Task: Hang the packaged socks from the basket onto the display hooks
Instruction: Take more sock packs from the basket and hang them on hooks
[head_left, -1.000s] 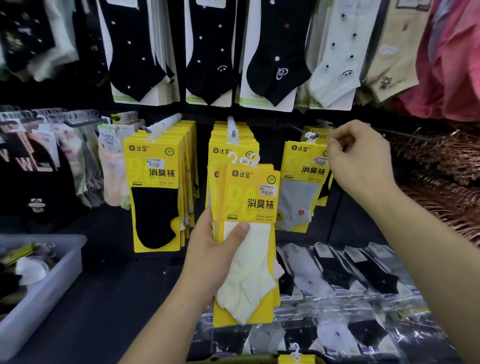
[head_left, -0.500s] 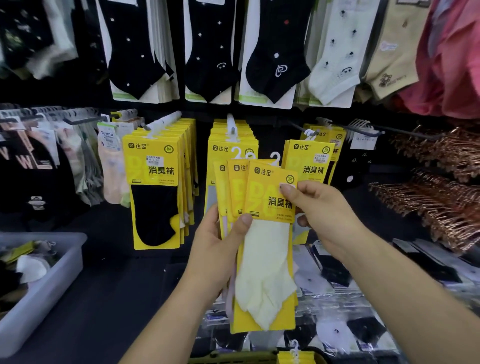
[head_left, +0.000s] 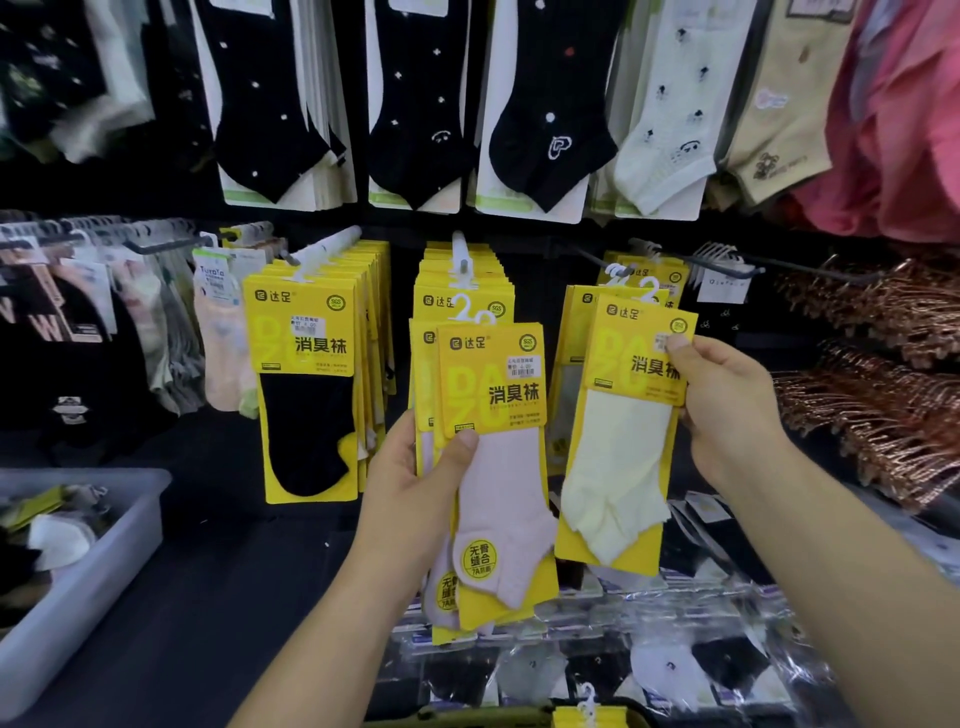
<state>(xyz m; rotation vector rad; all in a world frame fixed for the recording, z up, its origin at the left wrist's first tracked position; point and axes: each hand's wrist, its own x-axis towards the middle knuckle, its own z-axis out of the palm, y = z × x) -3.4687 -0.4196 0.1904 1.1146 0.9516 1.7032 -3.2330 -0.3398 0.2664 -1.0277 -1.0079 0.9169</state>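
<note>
Here left hand (head_left: 415, 486) and right hand (head_left: 727, 410) grip packs (head_left: 488, 374) before seemingly crowded hooks (head_left: 460, 260).

Cream pack (head_left: 618, 457) — off the stack (head_left: 493, 493), now apart in right hand (head_left: 727, 410)

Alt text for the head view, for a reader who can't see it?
The right hand holds a yellow pack of cream socks by the hanging packs; the left hand grips a stack with a pink pair in front. A grey basket of socks sits lower left.
</note>
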